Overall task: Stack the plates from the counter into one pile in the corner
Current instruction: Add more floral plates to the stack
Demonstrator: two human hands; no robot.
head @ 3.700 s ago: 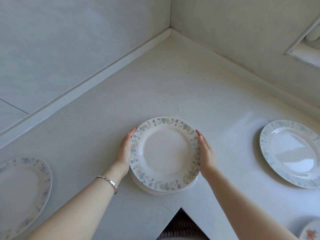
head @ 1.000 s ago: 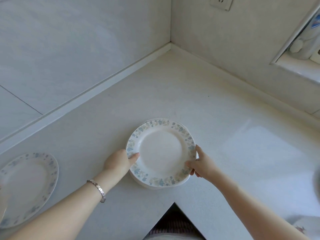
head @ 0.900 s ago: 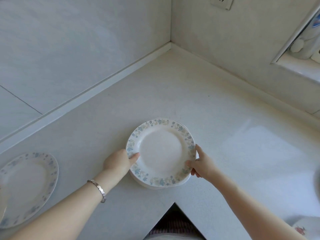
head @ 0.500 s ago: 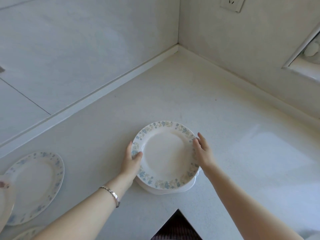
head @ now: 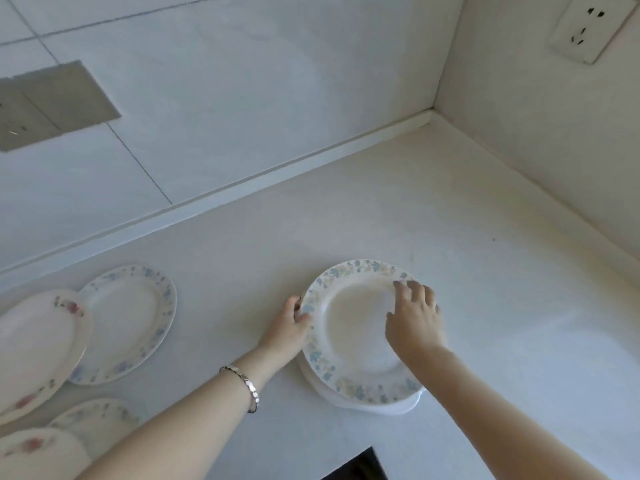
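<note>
Low in the frame's centre our pile (head: 353, 341) sits on the counter (head: 485, 271), short of the corner at upper right. Our left hand (head: 289, 329) curls on its left rim, thumb on top, likely steadying it. Our right hand (head: 414, 318) hovers loosely spread above the top plate, gripping nothing; contact is unclear. At lower left, loose plates (head: 128, 322) wait, overlapping, probably next for stacking.
</note>
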